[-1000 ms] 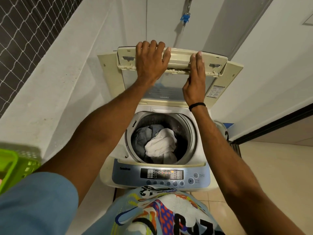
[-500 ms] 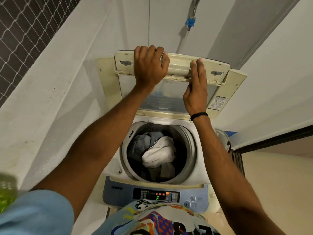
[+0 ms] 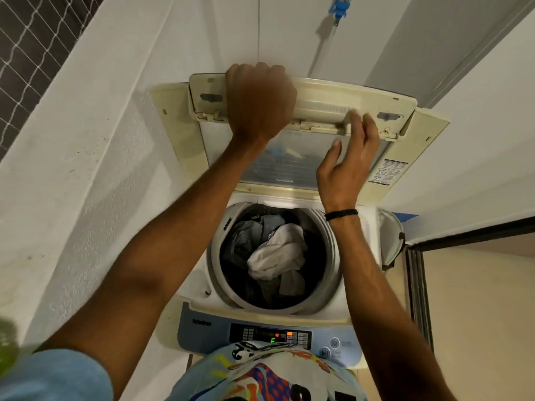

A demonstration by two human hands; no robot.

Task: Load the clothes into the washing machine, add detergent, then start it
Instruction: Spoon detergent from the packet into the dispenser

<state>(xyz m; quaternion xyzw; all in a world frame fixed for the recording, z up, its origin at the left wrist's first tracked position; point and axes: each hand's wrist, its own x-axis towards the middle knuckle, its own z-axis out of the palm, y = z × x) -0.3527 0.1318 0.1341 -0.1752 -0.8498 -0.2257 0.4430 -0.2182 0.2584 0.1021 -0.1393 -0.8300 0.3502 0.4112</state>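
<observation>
A top-loading washing machine (image 3: 197,287) stands below me with its folding lid (image 3: 318,102) raised and tilted toward me. Grey, dark and white clothes (image 3: 275,256) lie in the drum. My left hand (image 3: 259,102) grips the lid's upper folded edge, fingers curled over the top. A little below the fold, my right hand (image 3: 346,166) hovers with fingers spread, just its fingertips near the fold. The control panel (image 3: 270,334) at the front shows a lit green "F" and orange lights.
White walls close in on the left and right of the machine. A blue tap (image 3: 338,7) and hose hang on the back wall. A doorway with a dark frame (image 3: 417,285) opens at the right. A blurred green basket edge (image 3: 7,337) shows at far left.
The lid has tilted down toward me. My right hand has come off the lid's fold and opened, while my left hand keeps its grip. The panel display has lit up.
</observation>
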